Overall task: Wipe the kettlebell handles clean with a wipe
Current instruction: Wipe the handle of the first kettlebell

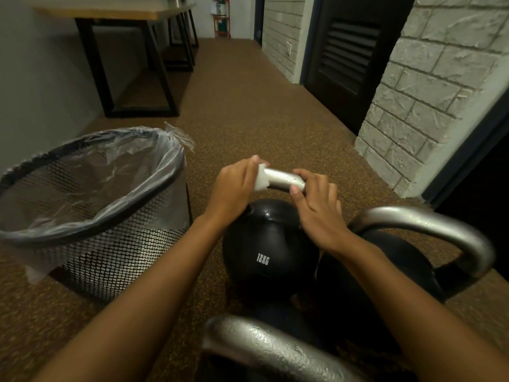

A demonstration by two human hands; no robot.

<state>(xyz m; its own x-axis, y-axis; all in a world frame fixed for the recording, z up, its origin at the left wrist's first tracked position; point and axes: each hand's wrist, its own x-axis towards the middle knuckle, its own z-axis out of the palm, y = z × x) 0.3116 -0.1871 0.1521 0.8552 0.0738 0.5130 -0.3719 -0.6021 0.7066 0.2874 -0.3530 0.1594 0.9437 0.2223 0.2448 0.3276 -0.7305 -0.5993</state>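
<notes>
At 6 o'clock: kettlebell. On 9 o'clock end of handle: wipe, grasped in left hand. On 3 o'clock end: right hand, fingers curled round handle. At 9 o'clock: bin.

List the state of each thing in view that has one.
Left hand: holds wipe against handle's left end.
Right hand: grips handle's right end.
Wipe: wrapped on handle.
Handle: held at both ends.
12KG kettlebell: upright on floor.
Right kettlebell: untouched.
Near kettlebell: untouched.
Bin: upright, lined with clear bag.
Door: shut.
</notes>
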